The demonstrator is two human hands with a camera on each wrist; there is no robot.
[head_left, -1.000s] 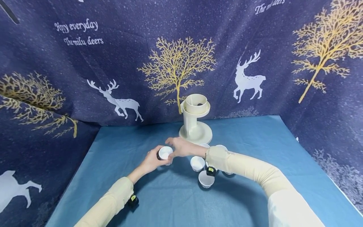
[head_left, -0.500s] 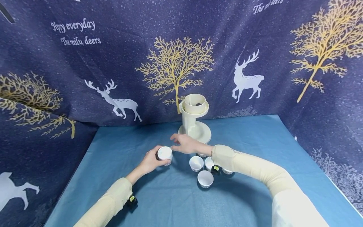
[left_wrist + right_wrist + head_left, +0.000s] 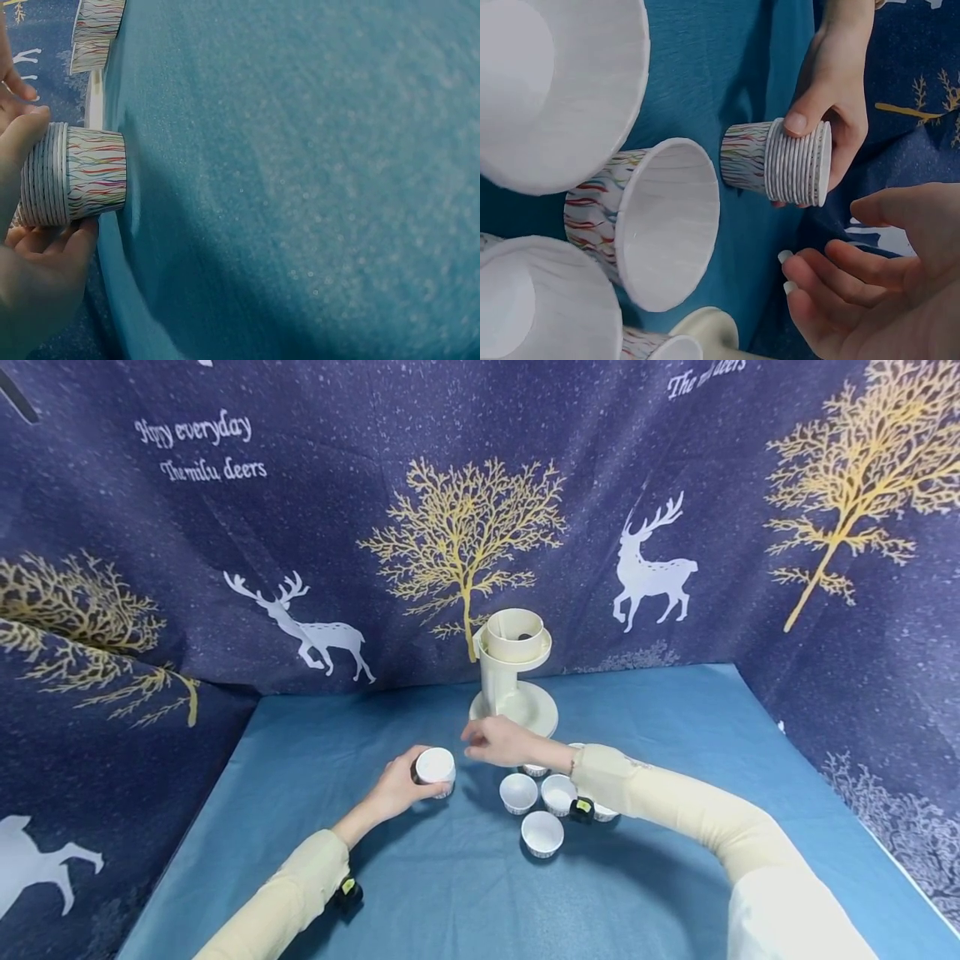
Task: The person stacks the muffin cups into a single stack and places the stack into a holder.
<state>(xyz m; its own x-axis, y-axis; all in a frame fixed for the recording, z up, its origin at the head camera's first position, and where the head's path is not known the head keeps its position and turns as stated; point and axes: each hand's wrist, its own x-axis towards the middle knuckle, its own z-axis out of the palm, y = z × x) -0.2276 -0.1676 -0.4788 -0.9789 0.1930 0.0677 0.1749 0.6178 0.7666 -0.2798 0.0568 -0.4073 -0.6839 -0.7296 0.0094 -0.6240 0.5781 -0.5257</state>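
Observation:
My left hand (image 3: 397, 785) grips a nested stack of paper baking cups (image 3: 437, 767) around its side, thumb on one side and fingers on the other. In the left wrist view the stack of cups (image 3: 96, 172) shows coloured wavy lines below many white rims, its base on or close to the blue cloth. Just to the right, my right hand (image 3: 504, 742) hovers with loosely bent fingers and holds nothing. The right wrist view shows this right hand (image 3: 877, 270) apart from the stack. Several single cups, among them a front cup (image 3: 542, 835), stand mouth up below my right forearm.
Behind the right hand stands a cream-coloured stand (image 3: 498, 685) with a round base and a ring-shaped top. Blue cloth (image 3: 450, 893) covers the table, and a dark blue curtain (image 3: 315, 527) with deer and trees hangs behind it. The right forearm partly hides some cups.
The right hand has drawn back from the stack toward the right, leaving its rim. My left hand keeps its grip in nearly the same spot. More of the single cups shows now.

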